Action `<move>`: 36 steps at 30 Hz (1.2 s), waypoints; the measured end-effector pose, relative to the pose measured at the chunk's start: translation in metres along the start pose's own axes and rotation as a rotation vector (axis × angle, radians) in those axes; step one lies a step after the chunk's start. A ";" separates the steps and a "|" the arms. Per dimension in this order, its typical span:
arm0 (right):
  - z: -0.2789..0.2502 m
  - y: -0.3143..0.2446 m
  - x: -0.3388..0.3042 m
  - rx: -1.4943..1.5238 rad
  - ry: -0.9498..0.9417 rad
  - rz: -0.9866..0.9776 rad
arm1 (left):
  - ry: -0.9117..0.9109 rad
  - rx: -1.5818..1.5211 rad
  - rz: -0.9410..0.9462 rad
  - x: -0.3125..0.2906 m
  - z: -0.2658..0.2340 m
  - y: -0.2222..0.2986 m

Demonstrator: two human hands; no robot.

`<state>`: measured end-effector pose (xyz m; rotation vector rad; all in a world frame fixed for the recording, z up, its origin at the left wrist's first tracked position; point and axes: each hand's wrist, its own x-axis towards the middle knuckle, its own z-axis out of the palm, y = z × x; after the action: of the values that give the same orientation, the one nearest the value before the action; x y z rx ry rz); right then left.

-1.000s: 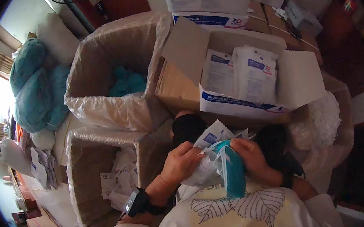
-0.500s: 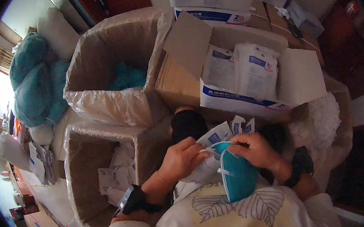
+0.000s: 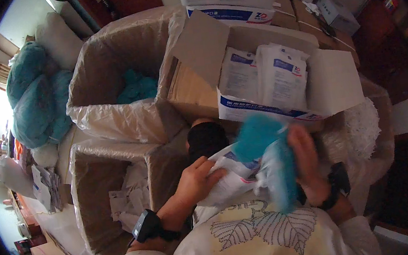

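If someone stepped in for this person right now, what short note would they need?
Left hand: holds a white opened packet at lap level.
Right hand: holds a teal fabric piece, blurred in the picture, mostly out of the packet.
Around: an open carton of sealed white packets ahead; a lined bin holding teal fabric upper left; a lined bin holding white wrappers at left.
Done: the packet is open.
Left: fabric and wrapper are both in hand; many sealed packets remain.

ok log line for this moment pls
left hand holds white packet | right hand holds teal cloth | open box behind
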<state>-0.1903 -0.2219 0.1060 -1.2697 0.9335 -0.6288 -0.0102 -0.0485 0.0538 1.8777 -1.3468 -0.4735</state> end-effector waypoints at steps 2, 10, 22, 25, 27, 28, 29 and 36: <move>-0.006 -0.022 0.002 0.490 -0.212 -0.082 | 0.012 0.034 -0.046 -0.008 -0.001 -0.009; -0.078 -0.097 0.041 -0.371 -0.492 -0.346 | -0.063 0.112 0.409 0.013 -0.024 0.005; 0.039 -0.022 0.038 -1.299 -1.150 -0.645 | -0.204 0.228 0.448 0.016 -0.023 0.007; 0.036 -0.007 0.040 -1.279 -1.129 -0.696 | -0.190 0.223 0.389 0.009 -0.024 -0.001; 0.029 -0.008 0.039 -1.312 -1.124 -0.722 | -0.168 0.214 0.366 0.005 -0.025 -0.008; 0.025 -0.008 0.039 -1.228 -1.147 -0.726 | -0.155 0.211 0.359 0.003 -0.025 -0.011; 0.021 -0.008 0.040 -1.144 -1.168 -0.729 | -0.142 0.208 0.351 0.001 -0.025 -0.012; 0.042 0.006 0.044 -1.048 -1.170 -0.411 | -0.192 0.266 0.460 0.004 -0.021 -0.010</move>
<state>-0.1326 -0.2358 0.0913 -2.3682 -0.0891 0.4488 0.0114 -0.0430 0.0600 1.6765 -1.9872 -0.2496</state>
